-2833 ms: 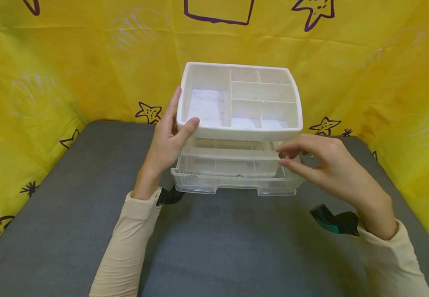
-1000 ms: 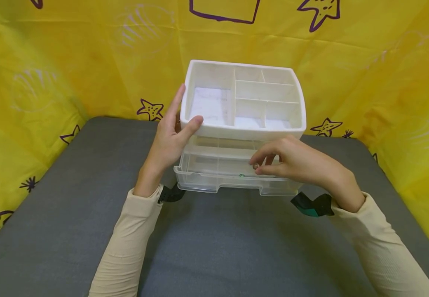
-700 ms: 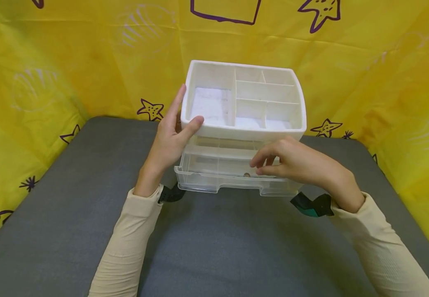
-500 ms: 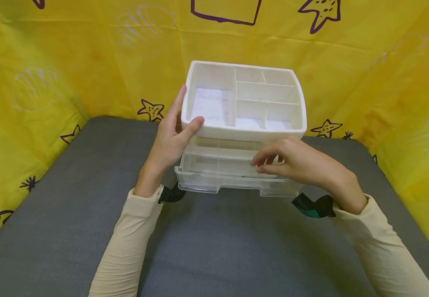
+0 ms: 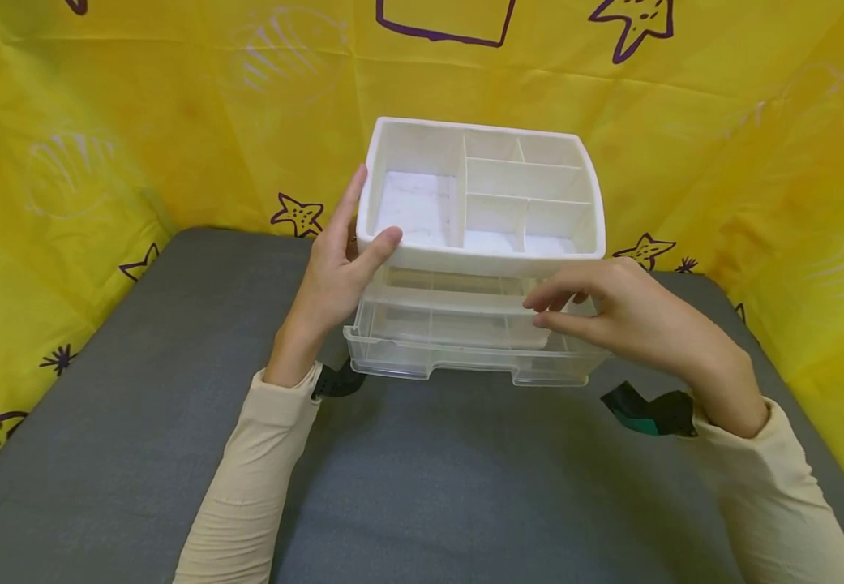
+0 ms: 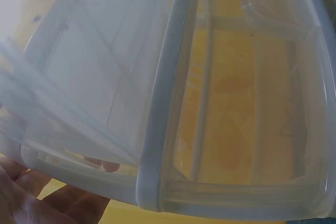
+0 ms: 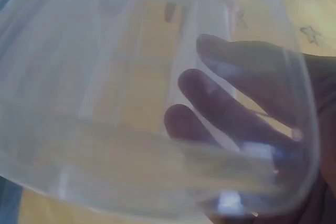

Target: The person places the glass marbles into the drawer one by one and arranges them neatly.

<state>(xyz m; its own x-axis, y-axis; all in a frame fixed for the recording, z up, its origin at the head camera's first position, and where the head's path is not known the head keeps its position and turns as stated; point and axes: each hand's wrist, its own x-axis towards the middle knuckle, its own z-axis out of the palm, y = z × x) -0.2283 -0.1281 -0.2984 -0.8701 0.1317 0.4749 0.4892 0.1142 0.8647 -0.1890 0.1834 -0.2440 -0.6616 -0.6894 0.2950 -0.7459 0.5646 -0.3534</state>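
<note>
A white plastic drawer organizer (image 5: 480, 264) with a divided top tray is at the middle of the head view. Its clear lower drawer (image 5: 392, 357) is pulled out toward me. My left hand (image 5: 330, 276) grips the organizer's left side, thumb over the front rim and fingers along the side. Above the drawer's right end hovers my right hand (image 5: 626, 312), fingers loosely bent, thumb and fingertips apart with nothing between them. Through clear plastic in the right wrist view, the right hand's fingers (image 7: 210, 93) show. I see no small round thing in the drawer now; the front lip may hide it.
The organizer is above a grey cloth-covered table (image 5: 422, 487). A yellow patterned curtain (image 5: 173, 122) closes off the back and both sides. Dark straps sit at both wrists, the right wrist strap (image 5: 651, 412) showing some green.
My right hand carried a small round brownish bead leftward over the drawer and let it fall beside a green one. Both then went out of sight, and the hand drew back right, empty.
</note>
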